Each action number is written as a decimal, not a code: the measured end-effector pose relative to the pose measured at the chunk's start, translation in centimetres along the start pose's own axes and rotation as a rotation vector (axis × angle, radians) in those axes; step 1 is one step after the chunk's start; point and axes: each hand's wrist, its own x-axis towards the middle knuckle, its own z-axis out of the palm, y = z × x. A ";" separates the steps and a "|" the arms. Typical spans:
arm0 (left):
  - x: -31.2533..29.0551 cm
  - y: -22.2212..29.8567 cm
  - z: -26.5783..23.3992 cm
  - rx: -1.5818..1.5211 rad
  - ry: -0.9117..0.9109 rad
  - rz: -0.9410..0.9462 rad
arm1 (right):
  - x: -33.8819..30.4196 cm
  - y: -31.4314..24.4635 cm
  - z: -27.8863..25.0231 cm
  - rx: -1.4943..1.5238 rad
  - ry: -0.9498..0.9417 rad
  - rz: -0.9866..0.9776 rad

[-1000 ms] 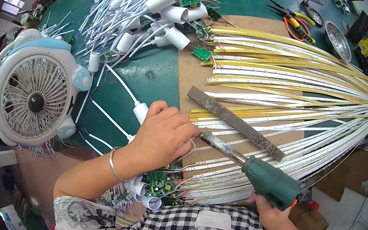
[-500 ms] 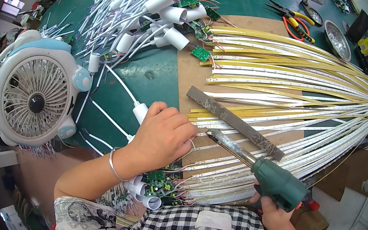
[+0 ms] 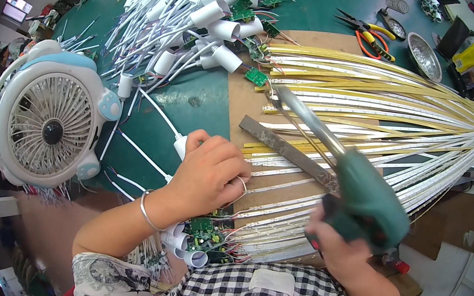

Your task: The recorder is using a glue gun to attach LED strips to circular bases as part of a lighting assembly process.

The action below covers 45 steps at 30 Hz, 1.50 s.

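Note:
My left hand (image 3: 213,166) is closed in a pinch at the left ends of the LED strips. What its fingertips grip is hidden; a thin pale loop (image 3: 242,190) shows beside them. Against its far side lies a white plastic cap (image 3: 180,146) on a white cable. A green pistol-shaped soldering gun (image 3: 367,193) is gripped in my right hand (image 3: 337,244), both slightly blurred. Its metal barrel points up and left over the white and yellow LED strips (image 3: 341,93), with the tip near a small green circuit board (image 3: 255,77). A flat grey metal bar (image 3: 286,143) lies across the strips, partly behind the gun.
At left stands a white and blue fan (image 3: 51,131). White caps with cables (image 3: 207,13) and circuit boards are heaped at the back. Pliers (image 3: 366,27), orange-handled scissors (image 3: 368,45) and a metal bowl (image 3: 424,56) lie far right. More boards (image 3: 203,237) sit near my apron.
My right hand has raised the soldering gun, swinging its tip away from my left hand toward the far strips. The left hand stays almost in place. The view has shifted slightly.

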 end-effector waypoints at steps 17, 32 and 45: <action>0.2 -0.2 -0.3 -0.206 0.130 -0.015 | 5.8 1.8 8.0 0.178 0.034 0.116; 0.7 -0.4 -1.1 -0.080 0.022 0.073 | 6.5 2.4 8.0 -0.054 0.202 -0.175; 0.1 -1.1 0.1 -0.034 -0.090 -0.096 | -1.8 -1.7 -1.6 0.219 0.217 0.210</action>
